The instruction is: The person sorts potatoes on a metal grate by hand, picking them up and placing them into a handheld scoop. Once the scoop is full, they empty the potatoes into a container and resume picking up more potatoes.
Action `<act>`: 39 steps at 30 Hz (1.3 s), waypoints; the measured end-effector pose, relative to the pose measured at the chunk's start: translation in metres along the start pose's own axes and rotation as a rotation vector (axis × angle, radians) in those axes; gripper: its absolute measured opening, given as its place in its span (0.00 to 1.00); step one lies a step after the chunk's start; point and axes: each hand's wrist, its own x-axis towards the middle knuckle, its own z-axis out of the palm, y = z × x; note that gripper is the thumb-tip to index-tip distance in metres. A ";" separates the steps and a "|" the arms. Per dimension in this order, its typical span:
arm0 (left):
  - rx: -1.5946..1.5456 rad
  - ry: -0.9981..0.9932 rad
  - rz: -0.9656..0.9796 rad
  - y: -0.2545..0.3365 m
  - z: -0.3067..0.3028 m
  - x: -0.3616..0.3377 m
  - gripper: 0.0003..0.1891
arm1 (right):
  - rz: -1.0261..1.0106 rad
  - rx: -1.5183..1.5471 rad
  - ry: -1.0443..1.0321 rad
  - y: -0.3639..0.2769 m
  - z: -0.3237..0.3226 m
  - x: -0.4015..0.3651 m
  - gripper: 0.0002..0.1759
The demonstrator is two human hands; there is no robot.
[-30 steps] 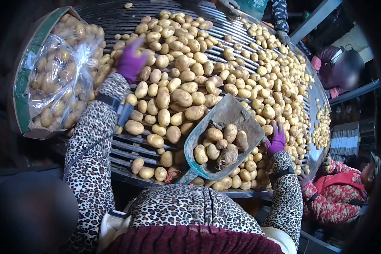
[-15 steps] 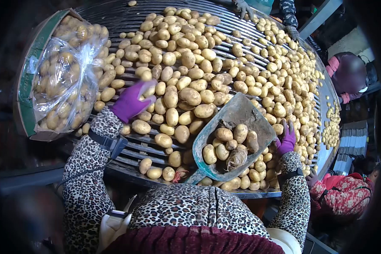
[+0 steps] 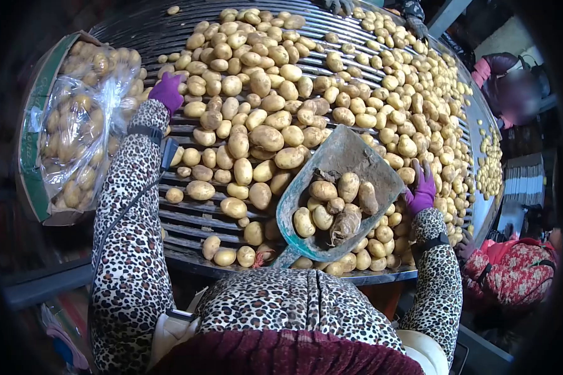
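My left hand [image 3: 167, 93], in a purple glove, is at the upper left among potatoes, close to the right side of a green-edged box [image 3: 30, 134] of potatoes in clear plastic. Its fingers are partly hidden, so what they touch is unclear. My right hand [image 3: 421, 187], also gloved in purple, rests with fingers spread on potatoes just right of a worn green scoop [image 3: 294, 215]. Several potatoes and a brown, rough lump [image 3: 345, 226] lie in the scoop. A large spread of potatoes [image 3: 266, 138] covers much of the slatted table [image 3: 194, 236].
At the top are other people's gloved hands [image 3: 416, 26]. A person in dark clothing [image 3: 503, 87] is at the upper right, and one in a red patterned jacket [image 3: 513, 272] at the lower right. Stacked flat sheets [image 3: 524, 182] stand at the right.
My left hand has moved up and left, from over the potatoes to beside the box. The view has shifted slightly. My right hand stays beside the scoop.
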 end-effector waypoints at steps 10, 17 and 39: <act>-0.632 -0.041 -0.065 0.022 -0.035 -0.027 0.27 | -0.012 0.019 0.020 0.007 0.006 0.002 0.50; -1.570 -0.005 -0.029 0.108 -0.088 -0.113 0.31 | -0.016 -0.023 0.055 0.013 0.015 0.001 0.50; -0.805 0.351 -0.139 0.091 -0.017 -0.122 0.28 | 0.023 0.001 0.043 0.005 0.013 0.001 0.49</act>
